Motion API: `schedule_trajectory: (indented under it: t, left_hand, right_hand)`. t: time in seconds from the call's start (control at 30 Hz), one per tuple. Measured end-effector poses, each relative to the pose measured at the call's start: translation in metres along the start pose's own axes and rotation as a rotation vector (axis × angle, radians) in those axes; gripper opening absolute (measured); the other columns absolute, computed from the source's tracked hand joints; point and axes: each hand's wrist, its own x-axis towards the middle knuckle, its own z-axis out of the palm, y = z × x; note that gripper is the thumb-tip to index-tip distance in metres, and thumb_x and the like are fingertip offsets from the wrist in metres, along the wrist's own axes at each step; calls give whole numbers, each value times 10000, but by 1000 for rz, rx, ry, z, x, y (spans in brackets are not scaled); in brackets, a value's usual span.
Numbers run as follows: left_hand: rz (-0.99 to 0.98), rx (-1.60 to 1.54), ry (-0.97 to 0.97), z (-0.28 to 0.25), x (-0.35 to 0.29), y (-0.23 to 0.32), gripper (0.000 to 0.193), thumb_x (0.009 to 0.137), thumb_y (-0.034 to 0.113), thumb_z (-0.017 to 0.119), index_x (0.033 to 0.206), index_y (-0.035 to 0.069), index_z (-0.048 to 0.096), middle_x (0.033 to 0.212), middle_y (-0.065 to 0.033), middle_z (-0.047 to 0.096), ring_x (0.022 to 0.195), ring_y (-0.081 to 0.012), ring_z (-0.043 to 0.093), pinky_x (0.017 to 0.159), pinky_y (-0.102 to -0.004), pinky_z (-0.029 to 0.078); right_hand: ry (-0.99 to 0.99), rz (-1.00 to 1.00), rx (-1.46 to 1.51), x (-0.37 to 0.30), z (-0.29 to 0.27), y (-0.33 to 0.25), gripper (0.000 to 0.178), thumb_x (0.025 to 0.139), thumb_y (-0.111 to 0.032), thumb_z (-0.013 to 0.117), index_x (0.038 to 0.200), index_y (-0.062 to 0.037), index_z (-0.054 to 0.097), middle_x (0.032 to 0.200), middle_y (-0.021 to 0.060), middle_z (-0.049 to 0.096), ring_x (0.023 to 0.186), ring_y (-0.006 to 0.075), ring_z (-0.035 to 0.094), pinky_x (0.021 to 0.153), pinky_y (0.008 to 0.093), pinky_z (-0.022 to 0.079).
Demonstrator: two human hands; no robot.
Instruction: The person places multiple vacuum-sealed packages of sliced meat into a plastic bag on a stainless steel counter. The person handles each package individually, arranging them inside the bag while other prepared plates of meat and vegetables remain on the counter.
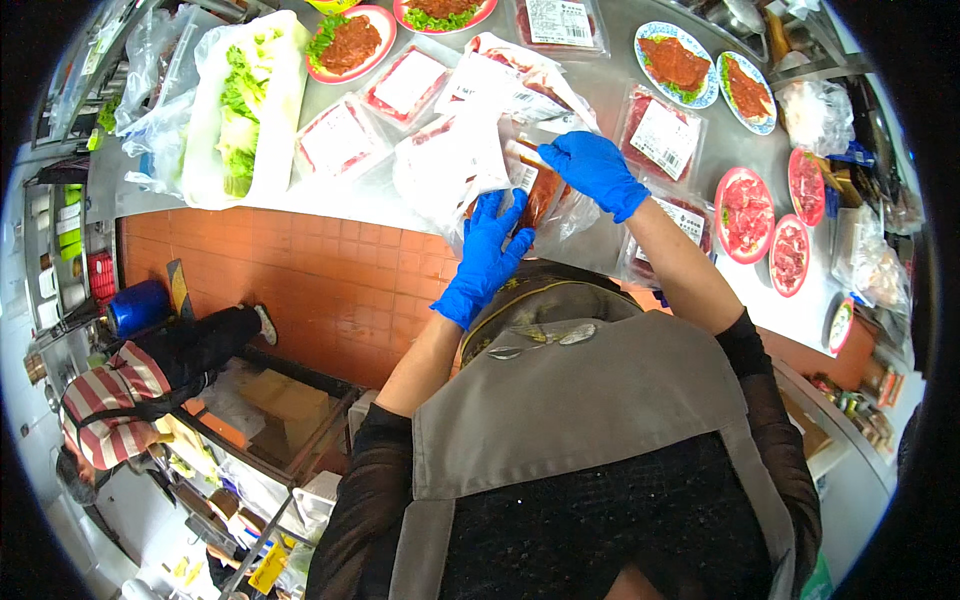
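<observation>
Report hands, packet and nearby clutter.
Left hand and right hand, gloved blue, at the reddish-brown packet. Packet partly covered. White-labelled meat packs crowd both sides.

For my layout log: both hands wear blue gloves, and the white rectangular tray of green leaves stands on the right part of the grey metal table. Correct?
No, the side is wrong: the head view shows the white rectangular tray of green leaves on the left part of the grey metal table. The left hand and right hand are blue-gloved.

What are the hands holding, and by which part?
A clear pack of reddish-brown food: the right hand holds its upper right edge; the left hand is at its lower left, its hold unclear.
</observation>
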Motion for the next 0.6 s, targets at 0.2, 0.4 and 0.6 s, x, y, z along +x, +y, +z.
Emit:
schedule_trajectory:
  t: [0.2,0.4,0.6]
  left_hand:
    - [-148,-145,-120,-3,0,-6,563,732,56,579,1269,72,412,1260,-215,366,1188,-360,339,1006,-384,266]
    - [-226,-286,-57,-16,6,9,585,749,83,565,1288,30,344,1274,-211,357,1187,-338,345,1010,-377,262]
    - [-196,-348,44,-9,-2,18,752,744,143,644,1329,2,193,1280,-198,372,1149,-270,407,927,-356,369]
  right_hand:
    - [118,5,39,-4,18,-7,459,674,-424,664,900,-44,539,836,181,585,761,323,586,658,390,449]
    - [35,7,218,-9,33,-12,419,677,-332,639,908,9,562,883,226,583,793,343,584,675,406,456]
    - [-118,-120,809,-48,29,-54,390,793,-283,576,1055,-2,513,855,141,568,798,252,572,736,352,454]
